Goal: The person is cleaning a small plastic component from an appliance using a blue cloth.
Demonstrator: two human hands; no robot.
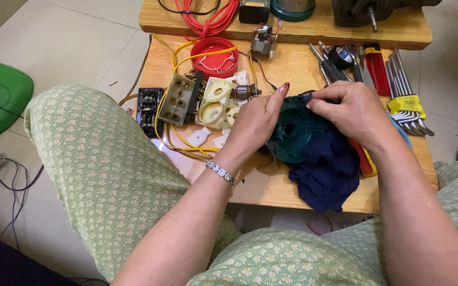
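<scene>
**On the low wooden table, two hands close on a teal housing**

Across the person's lap sits a low wooden table [271,193], and near its front edge lies the round teal plastic housing [294,132], its open circular face with a central hole turned up and slightly toward the left hand. A dark blue cloth [327,175] is bunched under and in front of the housing, trailing off toward the table's near edge.

Both hands meet on the housing from opposite sides, so it lies directly between them. The left hand [255,124] presses against its left rim, fingers curled round the edge and one fingertip raised at the top. The right hand [353,114] comes over from the right and covers the upper back part, fingers bent in a narrow pinch at the top rim; what they pinch there is hidden. Neither hand is nearer; both touch it.

Left of the hands lie white plastic gear parts [216,103] amid yellow wires [178,140]. Behind the right hand rests a set of hex keys [406,103].
</scene>
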